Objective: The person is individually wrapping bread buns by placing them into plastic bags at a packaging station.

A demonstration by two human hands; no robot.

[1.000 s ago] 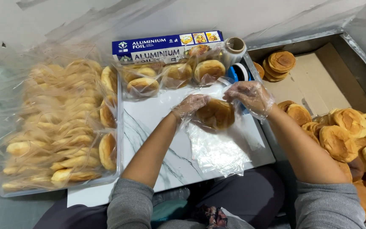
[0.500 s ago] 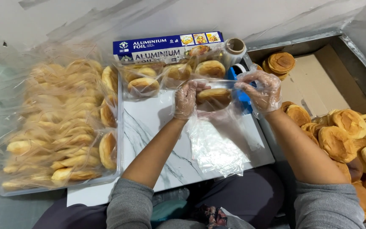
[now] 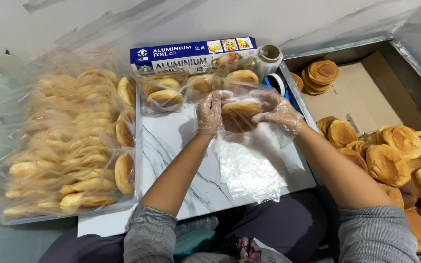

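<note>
Both forearms reach toward twelve o'clock, grey sleeves pushed up near the elbows. The left hand (image 3: 209, 112) and right hand (image 3: 279, 113), in thin clear gloves, face each other at nine and three o'clock, fingers curled in a shared grip.

Grey plaster wall (image 3: 123, 19) — marble-patterned board (image 3: 171, 141)

Two gloved hands, left hand (image 3: 209, 113) and right hand (image 3: 279, 113), share one bun (image 3: 239, 115). One foil box (image 3: 193, 53) lies at twelve o'clock. One film roll (image 3: 269, 56) sits beside it. About four wrapped buns (image 3: 165, 99) lie below the box. The buns in the tray (image 3: 74, 146) at nine o'clock and the box (image 3: 395, 156) at three o'clock are too many to count.
</note>
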